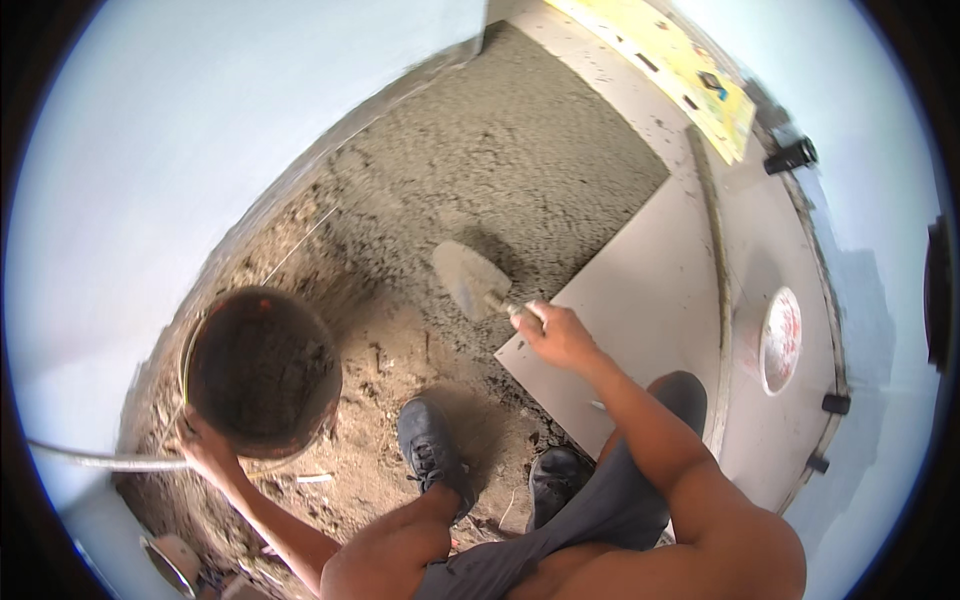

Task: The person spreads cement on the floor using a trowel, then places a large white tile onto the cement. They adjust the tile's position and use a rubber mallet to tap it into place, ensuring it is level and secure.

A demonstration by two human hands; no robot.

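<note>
My right hand (556, 336) is wrapped round the handle of a trowel (468, 280). Its broad rounded blade is just over or against the grey mortar bed (540, 130); I cannot tell whether it touches. At the left, my left hand (208, 448) grips the near-left rim of a dark bucket (262, 372), with the fingers partly hidden. The bucket is tipped so that its mouth faces me, and greyish residue coats the inside. Beside the trowel lies a large pale floor tile (630, 310), its corner close to my right hand.
Bare rough soil (375, 350) surrounds my shoes (428, 440). A white tub (780, 340) stands on tiles at the right. Beyond lies a yellow board (690, 75) with small items on it. A pale hose (110, 459) reaches in from the left, and blue walls (220, 120) border the floor.
</note>
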